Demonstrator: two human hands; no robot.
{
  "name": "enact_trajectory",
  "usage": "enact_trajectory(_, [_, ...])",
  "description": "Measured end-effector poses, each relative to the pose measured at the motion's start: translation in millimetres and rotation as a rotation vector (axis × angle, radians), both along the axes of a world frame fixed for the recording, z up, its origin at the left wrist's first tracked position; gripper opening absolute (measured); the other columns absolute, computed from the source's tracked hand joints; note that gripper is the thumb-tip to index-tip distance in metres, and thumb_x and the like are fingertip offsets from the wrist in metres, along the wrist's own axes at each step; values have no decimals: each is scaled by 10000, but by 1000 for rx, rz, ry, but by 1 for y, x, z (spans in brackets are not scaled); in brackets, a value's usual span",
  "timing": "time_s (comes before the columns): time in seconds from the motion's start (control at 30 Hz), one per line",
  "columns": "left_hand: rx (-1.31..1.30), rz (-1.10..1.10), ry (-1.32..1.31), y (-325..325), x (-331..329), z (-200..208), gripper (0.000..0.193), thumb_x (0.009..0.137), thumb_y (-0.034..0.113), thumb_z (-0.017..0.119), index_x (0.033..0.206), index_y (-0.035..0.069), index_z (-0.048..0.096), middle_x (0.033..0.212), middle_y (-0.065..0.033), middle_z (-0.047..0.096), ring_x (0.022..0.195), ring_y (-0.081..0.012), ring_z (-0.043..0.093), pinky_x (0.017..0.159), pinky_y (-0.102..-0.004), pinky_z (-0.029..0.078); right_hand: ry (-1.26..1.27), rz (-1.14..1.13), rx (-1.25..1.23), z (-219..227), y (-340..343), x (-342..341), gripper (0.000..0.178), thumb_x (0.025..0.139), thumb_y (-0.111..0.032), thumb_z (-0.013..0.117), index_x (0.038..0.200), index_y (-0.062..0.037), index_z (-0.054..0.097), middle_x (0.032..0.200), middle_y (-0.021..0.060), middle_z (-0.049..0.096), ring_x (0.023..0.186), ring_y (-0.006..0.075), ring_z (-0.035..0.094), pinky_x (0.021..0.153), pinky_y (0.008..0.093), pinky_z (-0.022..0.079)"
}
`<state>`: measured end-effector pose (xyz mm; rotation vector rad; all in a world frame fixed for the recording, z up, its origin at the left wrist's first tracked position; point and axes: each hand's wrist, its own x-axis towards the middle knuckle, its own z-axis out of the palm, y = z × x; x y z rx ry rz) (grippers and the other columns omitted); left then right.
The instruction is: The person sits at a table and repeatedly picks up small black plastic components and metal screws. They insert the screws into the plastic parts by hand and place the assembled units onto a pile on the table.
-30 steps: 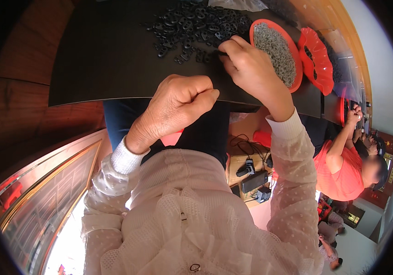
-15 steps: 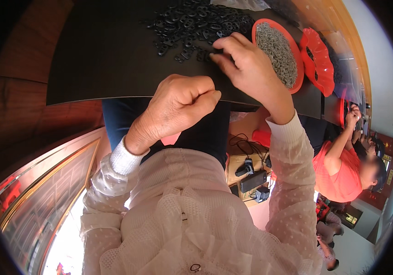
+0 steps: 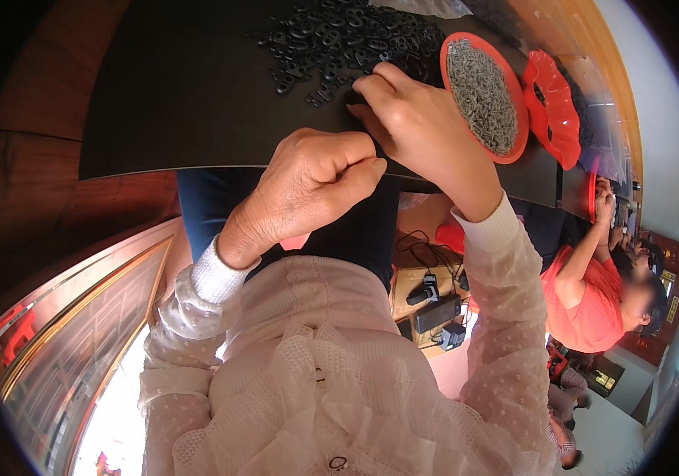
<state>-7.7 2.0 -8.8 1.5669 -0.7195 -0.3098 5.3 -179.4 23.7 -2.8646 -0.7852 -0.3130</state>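
Observation:
My left hand [image 3: 319,178] is closed in a fist above my lap, by the table's near edge. What it holds, if anything, is hidden. My right hand [image 3: 422,119] reaches over the dark table, finger and thumb curled toward each other at the near side of a pile of small black plastic pieces with round holes [image 3: 347,40]. A dark bit seems to lie between those fingertips, too hidden to name. Right beside this hand stands a red oval tray [image 3: 520,119] full of tiny grey metal pieces [image 3: 482,95], perhaps springs.
A red wavy-rimmed dish [image 3: 552,111] with dark contents stands beyond the tray. Clear plastic bags [image 3: 426,6] lie at the back. Chargers and cables [image 3: 434,309] sit on a wooden surface below. A person in a red shirt [image 3: 585,301] works at the right.
My right hand has moved slightly left and toward me, and its finger and thumb have drawn closer together over a black piece at the pile's edge. My left fist has hardly moved.

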Motion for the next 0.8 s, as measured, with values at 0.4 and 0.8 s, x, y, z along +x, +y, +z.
enact_trajectory(0.4, [-22, 2, 88, -1, 0, 3, 200, 852, 88, 618, 695, 8, 523, 560, -102, 499, 462, -194, 480, 475, -325, 409, -34, 5, -176, 2, 11, 5, 124, 682, -60, 643, 747, 5, 560, 750, 147, 585, 594, 306, 644, 482, 380, 505])
enact_trajectory(0.8, [-135, 92, 287, -2, 3, -1, 323, 977, 281, 556, 783, 24, 577, 591, -21, 546, 526, -64, 467, 484, -253, 398, -26, -13, 533, 6, 6, -42, 170, 799, -5, 651, 961, -25, 601, 788, 104, 553, 616, 278, 582, 512, 351, 454])
